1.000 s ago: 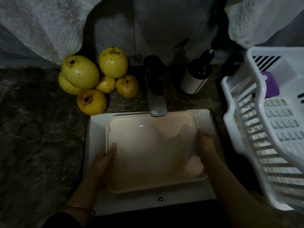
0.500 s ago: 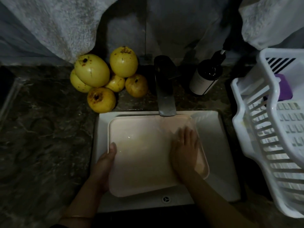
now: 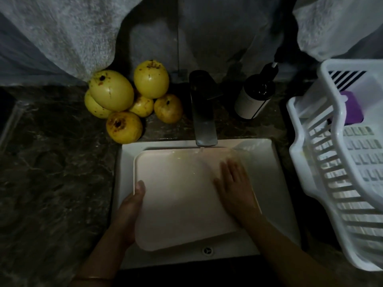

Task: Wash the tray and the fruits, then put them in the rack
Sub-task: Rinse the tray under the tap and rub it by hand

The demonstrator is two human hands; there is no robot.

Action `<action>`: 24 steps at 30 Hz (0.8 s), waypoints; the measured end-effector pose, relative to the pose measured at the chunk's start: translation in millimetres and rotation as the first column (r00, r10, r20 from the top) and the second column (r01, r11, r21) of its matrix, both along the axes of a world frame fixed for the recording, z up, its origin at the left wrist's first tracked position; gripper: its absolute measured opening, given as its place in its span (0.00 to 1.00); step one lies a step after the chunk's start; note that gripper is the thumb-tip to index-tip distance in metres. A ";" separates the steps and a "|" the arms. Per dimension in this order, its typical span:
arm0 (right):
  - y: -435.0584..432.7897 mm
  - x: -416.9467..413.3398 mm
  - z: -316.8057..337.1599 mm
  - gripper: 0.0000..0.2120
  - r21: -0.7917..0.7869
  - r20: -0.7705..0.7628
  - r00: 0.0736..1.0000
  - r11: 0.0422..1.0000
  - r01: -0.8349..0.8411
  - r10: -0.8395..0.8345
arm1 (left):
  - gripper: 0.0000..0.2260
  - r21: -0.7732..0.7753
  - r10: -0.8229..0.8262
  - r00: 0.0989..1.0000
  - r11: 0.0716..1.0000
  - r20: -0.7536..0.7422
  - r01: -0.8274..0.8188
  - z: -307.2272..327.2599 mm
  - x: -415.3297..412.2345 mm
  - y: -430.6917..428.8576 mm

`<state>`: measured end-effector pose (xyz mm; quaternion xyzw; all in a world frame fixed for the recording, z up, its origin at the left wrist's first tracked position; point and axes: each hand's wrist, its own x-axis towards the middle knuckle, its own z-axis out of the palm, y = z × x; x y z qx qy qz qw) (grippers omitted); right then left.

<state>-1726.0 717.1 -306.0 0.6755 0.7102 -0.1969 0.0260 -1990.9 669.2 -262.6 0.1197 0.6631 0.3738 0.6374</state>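
Right hand (image 3: 234, 188) flat on tray (image 3: 178, 206)

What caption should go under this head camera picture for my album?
Left hand grips the tray in the sink while the right hand lies flat on it, yellow fruits piled behind.

The left hand (image 3: 132, 206) grips the tray (image 3: 176, 204) edge, thumb on top; the right hand (image 3: 234, 187) lies flat, palm down, fingers straight; forearms angle inward.

Right hand (image 3: 234, 189) is off the right rim of the pale pink rectangular plastic tray (image 3: 176, 193), now flat on its inside; tray skews slightly.
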 end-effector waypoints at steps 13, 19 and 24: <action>-5.3 -55.3 11.3 0.26 0.242 -0.014 0.829 0.806 -0.539 0.559 | 0.17 0.017 -0.013 1.000 1.000 0.017 0.013 2.4 15.3 4.9; 16.5 -31.5 15.0 0.27 0.094 -0.035 0.999 0.995 0.043 -0.039 | 0.20 -0.007 -0.070 0.996 0.998 0.048 0.070 0.0 18.3 7.9; 7.3 -96.9 23.8 0.32 0.184 -0.101 0.981 0.972 -0.146 0.167 | 0.20 -0.003 -0.120 0.992 0.993 0.027 0.120 3.6 33.3 15.8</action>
